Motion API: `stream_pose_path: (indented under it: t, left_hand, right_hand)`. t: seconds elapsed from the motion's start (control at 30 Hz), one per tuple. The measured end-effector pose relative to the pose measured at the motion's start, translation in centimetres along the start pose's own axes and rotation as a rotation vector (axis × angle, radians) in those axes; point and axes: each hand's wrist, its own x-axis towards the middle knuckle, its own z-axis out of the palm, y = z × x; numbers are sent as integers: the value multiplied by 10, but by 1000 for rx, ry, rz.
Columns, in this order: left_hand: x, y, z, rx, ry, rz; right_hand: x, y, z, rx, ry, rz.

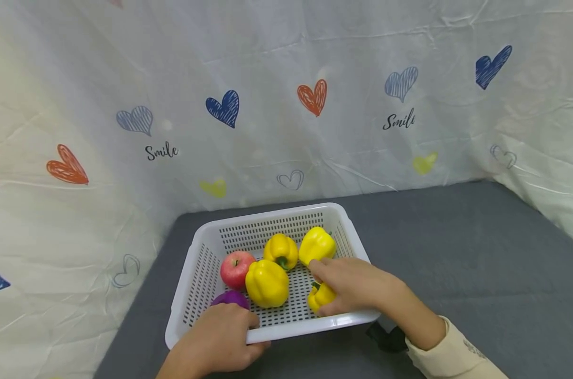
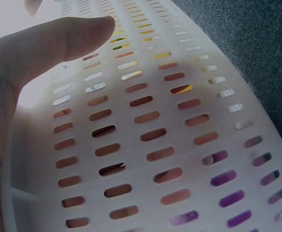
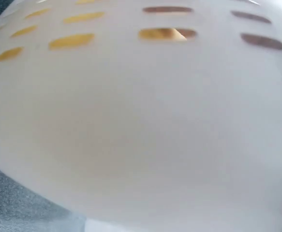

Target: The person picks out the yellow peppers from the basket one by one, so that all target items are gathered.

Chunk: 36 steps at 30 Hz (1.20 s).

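Observation:
A white slotted plastic basket (image 1: 277, 332) holds fruit and vegetables. My left hand (image 1: 222, 334) grips its near rim, fingers inside and thumb (image 2: 78, 38) on the outer wall. Just beyond those fingers a purple round item (image 1: 231, 299) shows, partly covered by the hand. My right hand (image 1: 350, 284) reaches over the near right corner, fingers and thumb round a small yellow bell pepper (image 1: 318, 297) with a green stem. Three more yellow bell peppers (image 1: 267, 284) and a red apple (image 1: 237, 269) lie in the basket. The right wrist view shows only the basket's outer wall (image 3: 131, 121).
The basket stands on a table with a dark grey cloth (image 1: 447, 263). A pale curtain (image 1: 267, 147) printed with hearts and "Smile" hangs behind and at both sides. A black object (image 1: 388, 337) sits by my right wrist.

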Motion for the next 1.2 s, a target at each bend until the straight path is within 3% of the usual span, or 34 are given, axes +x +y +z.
stream_pose_path:
  t: [0.3,0.7,1.0,1.2]
  left_hand:
    - [0,-2,1,8,1,-5]
    - [0,0,0,-17,-25,-22]
    - [0,-1,0,5,-17,-16]
    - [0,0,1,6,6,-3]
  right_hand:
    - [-4,4,-6,65,12,-10]
    - [-16,14,-24,241,17,13]
    - [-26,28,-40,350,118,-58]
    - [-32,45,-45,475,188,-162]
